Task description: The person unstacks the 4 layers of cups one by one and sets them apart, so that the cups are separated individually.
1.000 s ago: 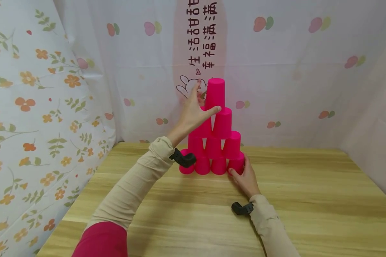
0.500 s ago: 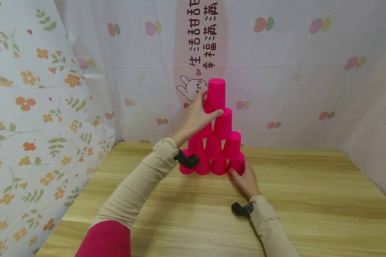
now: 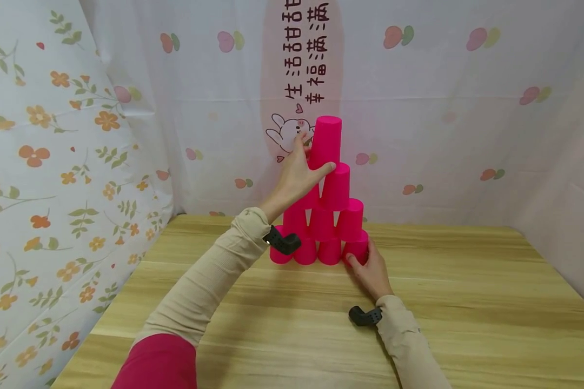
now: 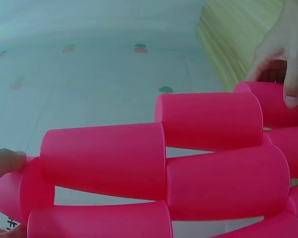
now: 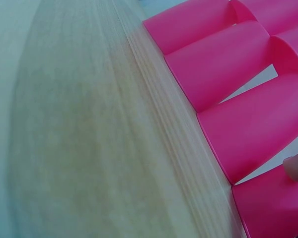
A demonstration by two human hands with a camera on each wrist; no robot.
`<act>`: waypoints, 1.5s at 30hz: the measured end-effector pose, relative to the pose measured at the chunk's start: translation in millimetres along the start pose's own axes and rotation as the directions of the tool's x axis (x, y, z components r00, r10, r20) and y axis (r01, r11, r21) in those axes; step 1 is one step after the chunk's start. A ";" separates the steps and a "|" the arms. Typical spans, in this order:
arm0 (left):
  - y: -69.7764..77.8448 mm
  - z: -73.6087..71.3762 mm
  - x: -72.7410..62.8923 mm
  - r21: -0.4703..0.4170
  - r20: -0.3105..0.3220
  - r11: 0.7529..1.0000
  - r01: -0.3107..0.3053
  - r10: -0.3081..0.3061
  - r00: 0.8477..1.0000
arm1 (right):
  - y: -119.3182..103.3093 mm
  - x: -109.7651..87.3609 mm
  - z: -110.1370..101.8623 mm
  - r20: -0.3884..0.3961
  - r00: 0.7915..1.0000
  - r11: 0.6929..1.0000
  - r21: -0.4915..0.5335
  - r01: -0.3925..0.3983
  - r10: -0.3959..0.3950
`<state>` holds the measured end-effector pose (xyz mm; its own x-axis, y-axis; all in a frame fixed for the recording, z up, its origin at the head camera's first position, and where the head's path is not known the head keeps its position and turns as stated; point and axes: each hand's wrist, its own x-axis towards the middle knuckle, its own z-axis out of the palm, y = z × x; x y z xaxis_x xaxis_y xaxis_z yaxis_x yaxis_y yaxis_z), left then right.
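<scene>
Pink cups stand upside down in a stepped pyramid, with one cup on top (image 3: 327, 140) and two below it. My left hand (image 3: 294, 175) holds that top cup low at its left side, thumb across the front near the rim. The left wrist view also shows the top cup (image 4: 37, 191) between thumb and fingers. My right hand (image 3: 373, 273) grips the bottom row's right-end cup (image 3: 355, 251), thumb in front and fingers round its right side. In the right wrist view my thumb (image 5: 297, 167) touches this cup (image 5: 273, 203). My left forearm partly hides the bottom left cup (image 3: 279, 254).
The pyramid stands near the back of a wooden table (image 3: 282, 329). Behind it hangs a white printed cloth (image 3: 433, 135), and a floral cloth (image 3: 73, 178) hangs at the left. Each wrist bears a black camera mount (image 3: 284, 243).
My left hand's fingers have drawn in against the top cup. That cup's upper end has shifted slightly up and right. The right hand has stayed on its cup.
</scene>
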<state>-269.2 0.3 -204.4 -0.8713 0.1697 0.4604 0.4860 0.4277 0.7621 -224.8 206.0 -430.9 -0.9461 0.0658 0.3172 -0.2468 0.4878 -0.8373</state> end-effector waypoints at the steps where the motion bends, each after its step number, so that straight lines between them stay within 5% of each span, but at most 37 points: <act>1: -0.2 -0.8 -0.6 -0.002 -0.011 1.000 -0.009 0.009 1.000 | 0.5 0.1 0.4 -0.002 1.000 1.000 -0.001 0.000 0.000; 12: -5.8 -25.5 -2.4 -0.112 -0.120 0.985 -0.131 0.117 0.986 | -1.0 0.7 -0.2 0.005 1.000 1.000 -0.010 -0.022 0.022; 20: -13.8 -49.6 -10.0 -0.128 -0.171 0.979 -0.157 0.134 0.976 | -2.4 1.6 -1.6 0.017 0.999 0.999 -0.005 -0.041 0.041; 28: -41.9 -67.3 -21.2 -0.069 -0.254 0.992 -0.102 0.082 0.964 | -1.3 1.2 -1.6 0.005 1.000 0.999 -0.024 -0.025 0.026; 36: -72.8 -95.2 -52.9 -0.005 -0.287 1.000 0.001 -0.002 0.958 | -0.8 1.0 -1.2 0.006 1.000 0.999 -0.022 -0.024 0.024; 45: -110.4 -114.4 -85.8 -0.055 -0.309 0.991 0.125 -0.136 0.941 | -0.3 1.3 0.3 0.011 0.999 0.999 -0.035 -0.034 0.034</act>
<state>-240.3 -163.1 -276.0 -0.8654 -0.1732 0.4702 0.3759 0.3959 0.8378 -226.0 205.7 -430.3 -0.9561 0.0729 0.2837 -0.2074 0.5153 -0.8315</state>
